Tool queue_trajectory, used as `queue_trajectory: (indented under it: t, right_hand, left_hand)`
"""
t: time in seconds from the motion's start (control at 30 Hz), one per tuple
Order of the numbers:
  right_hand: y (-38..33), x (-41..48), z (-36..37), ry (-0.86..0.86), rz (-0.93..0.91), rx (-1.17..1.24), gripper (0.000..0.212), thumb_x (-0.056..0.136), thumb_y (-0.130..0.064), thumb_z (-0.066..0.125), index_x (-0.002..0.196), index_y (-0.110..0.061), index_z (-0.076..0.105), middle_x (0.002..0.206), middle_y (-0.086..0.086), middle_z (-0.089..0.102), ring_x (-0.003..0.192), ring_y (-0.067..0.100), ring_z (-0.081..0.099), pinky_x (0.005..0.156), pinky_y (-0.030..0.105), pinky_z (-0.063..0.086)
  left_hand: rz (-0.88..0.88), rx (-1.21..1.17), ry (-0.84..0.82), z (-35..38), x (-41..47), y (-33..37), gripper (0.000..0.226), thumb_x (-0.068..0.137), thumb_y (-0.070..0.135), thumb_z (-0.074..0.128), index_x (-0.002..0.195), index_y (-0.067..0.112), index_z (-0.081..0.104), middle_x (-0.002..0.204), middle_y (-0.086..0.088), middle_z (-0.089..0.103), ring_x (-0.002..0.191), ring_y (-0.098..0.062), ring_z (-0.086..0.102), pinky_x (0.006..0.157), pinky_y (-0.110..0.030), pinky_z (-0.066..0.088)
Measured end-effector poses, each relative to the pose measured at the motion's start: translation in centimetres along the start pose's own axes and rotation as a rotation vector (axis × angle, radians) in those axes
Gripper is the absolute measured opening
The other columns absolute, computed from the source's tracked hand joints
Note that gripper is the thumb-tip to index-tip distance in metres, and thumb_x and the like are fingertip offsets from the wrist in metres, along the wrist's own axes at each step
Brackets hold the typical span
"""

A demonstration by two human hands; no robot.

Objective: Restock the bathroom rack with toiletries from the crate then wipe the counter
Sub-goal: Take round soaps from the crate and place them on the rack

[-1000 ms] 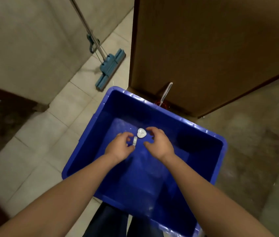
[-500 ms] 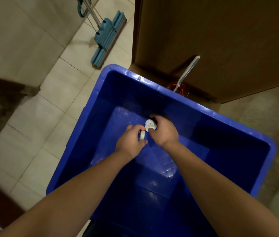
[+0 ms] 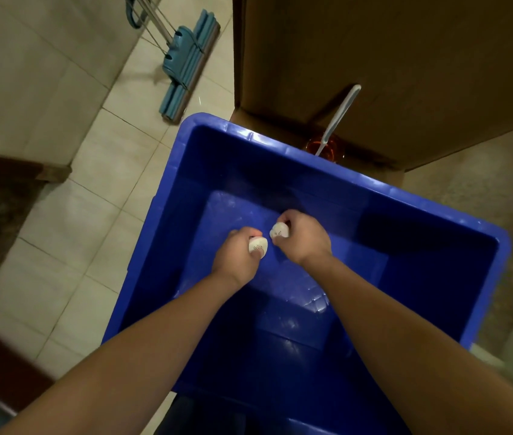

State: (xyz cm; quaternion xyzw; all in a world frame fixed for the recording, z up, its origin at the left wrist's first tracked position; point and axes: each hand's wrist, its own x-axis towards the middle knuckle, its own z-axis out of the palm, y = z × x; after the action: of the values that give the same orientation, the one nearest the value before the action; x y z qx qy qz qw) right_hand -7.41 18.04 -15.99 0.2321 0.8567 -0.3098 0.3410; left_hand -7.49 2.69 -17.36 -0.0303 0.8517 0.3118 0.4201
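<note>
Both my hands reach down into a deep blue plastic crate [image 3: 336, 172] on the floor. My left hand [image 3: 237, 257] grips a small white round item [image 3: 258, 245] with fine print on its face. My right hand [image 3: 303, 238] grips a second small white round item [image 3: 280, 231] just to the right. The two items sit a little apart, near the crate's bottom. Apart from these two items the crate's floor shows nothing else.
A teal flat mop [image 3: 186, 62] leans on the tiled floor at the upper left. A brown door or cabinet panel [image 3: 390, 58] rises behind the crate. A white-handled brush [image 3: 340, 117] stands in a reddish holder by that panel.
My head has moved closer over the crate. Each hand now grips one white item, and the two items have parted slightly from where they lay together.
</note>
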Motion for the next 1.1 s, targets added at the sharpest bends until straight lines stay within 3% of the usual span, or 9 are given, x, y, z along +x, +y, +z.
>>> queue_trajectory:
  t: [0.1,0.23,0.33,0.53,0.67,0.8,0.97,1.1]
  right_hand:
    - [0.3,-2.0,-0.6,0.016,0.081,0.141,0.012,0.086,-0.027,0.067,0.095,-0.024,0.060,0.091,-0.004,0.066,0.085,0.019,0.060,0.059,0.029,0.044]
    - [0.8,-5.4,-1.6,0.021,0.160,0.314,0.017,0.084,-0.026,0.071,0.097,-0.024,0.061,0.093,-0.007,0.064,0.087,0.017,0.062,0.073,0.032,0.052]
    - [1.0,-8.2,-2.6,0.056,0.200,0.429,0.017,0.082,-0.022,0.073,0.095,-0.023,0.061,0.090,-0.007,0.065,0.084,0.016,0.063,0.075,0.034,0.054]
    - [1.1,-14.3,-5.4,0.178,0.272,0.724,0.025,0.079,-0.012,0.078,0.101,-0.011,0.066,0.092,0.001,0.069,0.075,0.011,0.060,0.067,0.020,0.048]
    - [1.7,-18.6,-7.3,0.273,0.319,0.901,0.025,0.078,-0.011,0.078,0.100,-0.010,0.066,0.093,0.006,0.070,0.080,0.014,0.062,0.072,0.025,0.051]
    - [3.1,-23.0,-8.4,0.399,0.361,1.034,0.023,0.079,-0.015,0.078,0.098,-0.013,0.065,0.092,0.006,0.072,0.075,0.013,0.062,0.062,0.023,0.046]
    - [5.1,-28.7,-8.2,0.527,0.393,1.196,0.022,0.077,-0.013,0.079,0.094,-0.017,0.065,0.090,0.004,0.073,0.075,0.012,0.063,0.063,0.023,0.045]
    - [6.7,-33.7,-6.9,0.666,0.434,1.329,0.019,0.079,-0.010,0.078,0.089,-0.019,0.064,0.087,0.001,0.072,0.072,0.010,0.063,0.056,0.020,0.044]
  left_hand:
    - [-0.016,-0.019,-0.025,-0.4,-0.9,0.7,0.017,0.089,0.013,0.058,0.105,0.018,0.062,0.110,-0.001,0.062,0.095,-0.021,0.061,0.082,-0.036,0.053]
    - [-0.048,-0.113,-0.059,-0.9,-2.5,2.2,0.013,0.091,0.014,0.059,0.103,0.019,0.060,0.105,-0.001,0.065,0.092,-0.022,0.064,0.085,-0.040,0.055]
    - [-0.078,-0.219,-0.106,-1.1,-4.2,4.2,0.010,0.093,0.012,0.058,0.102,0.017,0.057,0.103,-0.004,0.065,0.083,-0.021,0.068,0.080,-0.042,0.058]
    - [-0.072,-0.330,-0.222,-1.8,-8.3,9.0,0.008,0.097,0.012,0.053,0.103,0.015,0.050,0.102,-0.012,0.065,0.060,-0.017,0.064,0.054,-0.027,0.052]
    - [-0.047,-0.392,-0.301,-2.0,-11.4,12.2,0.014,0.098,0.008,0.052,0.112,0.007,0.053,0.098,-0.015,0.064,0.059,-0.017,0.060,0.054,-0.024,0.054]
    - [-0.002,-0.358,-0.368,-1.7,-14.2,14.7,0.020,0.097,0.010,0.050,0.115,0.004,0.056,0.096,-0.013,0.064,0.065,-0.017,0.062,0.057,-0.023,0.057]
    - [0.006,-0.385,-0.460,0.1,-17.8,17.5,0.022,0.098,0.031,0.054,0.105,0.011,0.057,0.092,-0.012,0.065,0.068,-0.018,0.063,0.059,-0.027,0.056]
    - [0.007,-0.354,-0.571,2.9,-21.2,18.4,0.018,0.098,0.027,0.054,0.103,0.010,0.058,0.084,-0.010,0.065,0.064,-0.017,0.061,0.053,-0.025,0.054]
